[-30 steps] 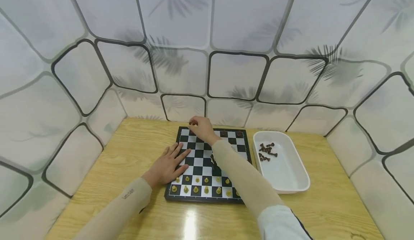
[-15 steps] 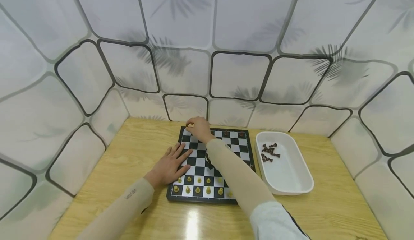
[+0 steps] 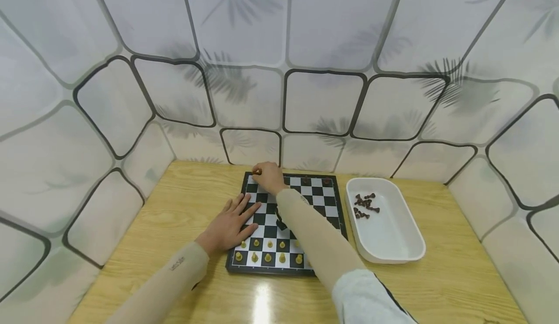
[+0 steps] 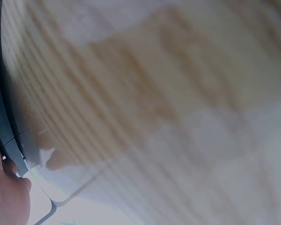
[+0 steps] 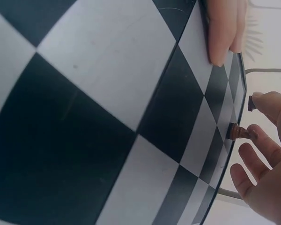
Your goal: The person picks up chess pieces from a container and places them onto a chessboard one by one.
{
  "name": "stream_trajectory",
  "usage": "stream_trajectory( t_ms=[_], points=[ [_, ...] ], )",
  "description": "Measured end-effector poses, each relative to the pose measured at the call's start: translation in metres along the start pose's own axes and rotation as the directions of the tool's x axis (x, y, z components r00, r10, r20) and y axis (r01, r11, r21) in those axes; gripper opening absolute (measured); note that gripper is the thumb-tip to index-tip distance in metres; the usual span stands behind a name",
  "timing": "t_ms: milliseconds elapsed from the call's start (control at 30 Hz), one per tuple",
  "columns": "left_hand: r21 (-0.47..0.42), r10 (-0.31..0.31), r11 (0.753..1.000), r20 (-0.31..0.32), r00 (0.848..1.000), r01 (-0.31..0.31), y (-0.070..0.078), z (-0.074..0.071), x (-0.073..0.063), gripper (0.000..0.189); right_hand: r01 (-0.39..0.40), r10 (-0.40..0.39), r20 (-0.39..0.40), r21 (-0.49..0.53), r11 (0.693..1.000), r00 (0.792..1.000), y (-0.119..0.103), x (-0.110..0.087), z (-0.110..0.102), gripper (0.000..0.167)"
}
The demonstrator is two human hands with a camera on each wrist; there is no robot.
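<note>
My right hand [image 3: 269, 177] is over the far left corner of the chessboard [image 3: 251, 268], pinching a dark brown chess piece [image 3: 257, 171]. In the right wrist view, that piece's dark base [image 5: 251, 103] shows at the fingertips, and another brown chess piece [image 5: 238, 132] stands on the board beside the fingers. The held piece's kind is hidden. My left hand [image 3: 227, 226] rests with spread fingers on the board's left edge. Yellow chess pieces [image 3: 268, 257] stand in two rows along the near side. My right forearm hides part of the board.
Right of the board stands a white tray [image 3: 393, 241] with several brown chess pieces [image 3: 366, 202] lying in it. Two brown pieces [image 3: 326, 182] stand at the board's far right. A patterned curtain [image 3: 323, 101] hangs behind the wooden table [image 3: 188, 183].
My right hand has moved slightly left, then lowered toward the far left corner with the brown chess piece. The left hand stays on the board's edge.
</note>
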State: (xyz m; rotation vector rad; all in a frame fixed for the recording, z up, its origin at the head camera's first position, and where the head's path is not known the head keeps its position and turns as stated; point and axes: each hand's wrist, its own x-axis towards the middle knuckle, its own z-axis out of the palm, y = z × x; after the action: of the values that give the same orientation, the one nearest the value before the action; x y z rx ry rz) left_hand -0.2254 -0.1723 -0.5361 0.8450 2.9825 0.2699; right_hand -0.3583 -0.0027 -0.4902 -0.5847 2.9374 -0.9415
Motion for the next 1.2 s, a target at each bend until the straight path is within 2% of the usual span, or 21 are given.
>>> stream_trajectory(
  t_ms=[267,433,633,1000,1200],
  points=[
    [0.010,0.003,1.000,0.007,1.000,-0.003,0.001,-0.001,0.001,0.069,-0.010,0.009,-0.007,-0.094,0.995,1.000,0.004,0.002,0.007,0.018],
    [0.009,0.010,1.000,-0.010,1.000,-0.009,0.001,-0.001,0.001,0.069,-0.003,0.000,-0.029,-0.113,0.994,1.000,0.004,0.004,0.010,0.016],
    [0.013,0.009,1.000,0.003,1.000,-0.009,-0.001,0.001,0.001,0.070,-0.013,0.008,-0.034,-0.144,0.989,0.999,0.006,0.005,0.015,0.013],
    [0.014,0.012,1.000,-0.008,1.000,-0.012,0.001,0.000,0.001,0.069,-0.059,0.054,-0.036,-0.156,0.986,0.998,0.005,0.004,0.018,0.019],
    [0.041,0.011,0.999,-0.015,1.000,-0.010,0.001,0.001,0.001,0.069,-0.053,0.048,-0.039,-0.162,0.985,0.998,0.004,0.002,0.017,0.019]
  ],
)
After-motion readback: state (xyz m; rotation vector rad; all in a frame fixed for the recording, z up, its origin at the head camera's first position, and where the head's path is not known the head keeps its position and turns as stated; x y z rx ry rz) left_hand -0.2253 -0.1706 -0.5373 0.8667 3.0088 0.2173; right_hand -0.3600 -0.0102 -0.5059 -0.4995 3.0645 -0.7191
